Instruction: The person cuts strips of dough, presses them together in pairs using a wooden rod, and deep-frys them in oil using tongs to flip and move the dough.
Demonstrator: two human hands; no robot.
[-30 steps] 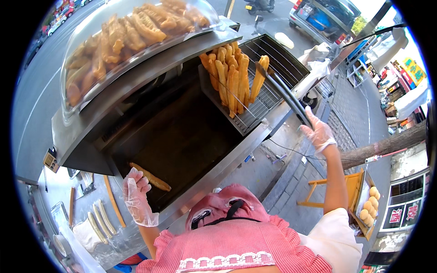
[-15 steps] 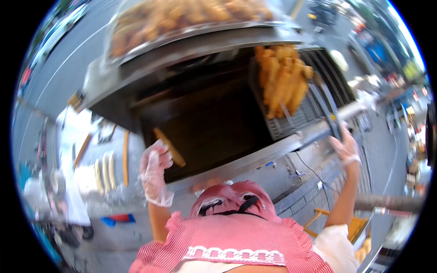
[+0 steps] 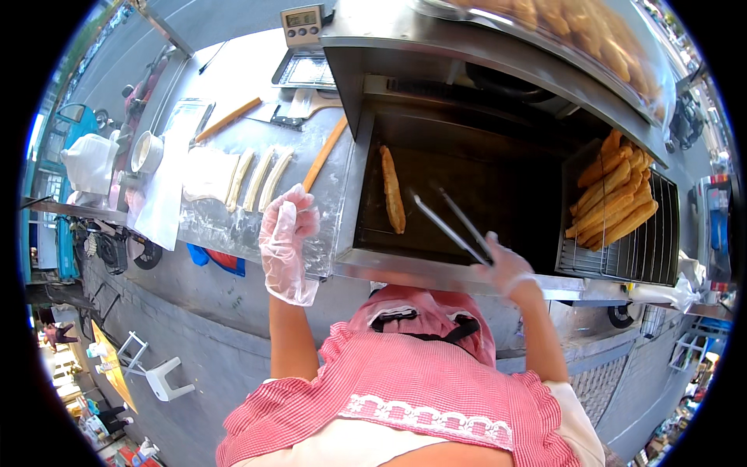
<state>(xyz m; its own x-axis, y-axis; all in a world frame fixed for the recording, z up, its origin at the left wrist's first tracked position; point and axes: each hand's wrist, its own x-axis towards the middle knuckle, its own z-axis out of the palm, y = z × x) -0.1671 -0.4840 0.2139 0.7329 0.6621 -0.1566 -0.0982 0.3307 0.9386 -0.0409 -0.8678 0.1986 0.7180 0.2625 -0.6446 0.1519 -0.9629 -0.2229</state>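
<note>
My right hand (image 3: 506, 268), in a clear plastic glove, grips metal tongs (image 3: 451, 237) at the front edge of the fryer. Their two arms stand apart over the dark oil (image 3: 482, 179), close to one golden fried dough stick (image 3: 392, 191) in the left part of the fryer. My left hand (image 3: 289, 233), gloved too, is curled closed left of the fryer, with nothing seen in it. Just beyond its fingers lies a wooden rolling pin (image 3: 325, 154) on the floured worktop (image 3: 226, 233). Pale raw dough strips (image 3: 257, 179) lie next to a flat dough piece (image 3: 208, 177).
Fried dough sticks (image 3: 618, 198) are piled on a wire rack (image 3: 661, 249) at the fryer's right. More sit in a case (image 3: 576, 31) above the metal hood (image 3: 498, 47). A second wooden stick (image 3: 227, 119), a scraper (image 3: 311, 103) and a timer (image 3: 302, 23) are on the worktop.
The view has swung, so the worktop shows more fully. My right hand and the tongs have moved from beside the rack to over the oil. My left hand stays curled near the fryer's left side.
</note>
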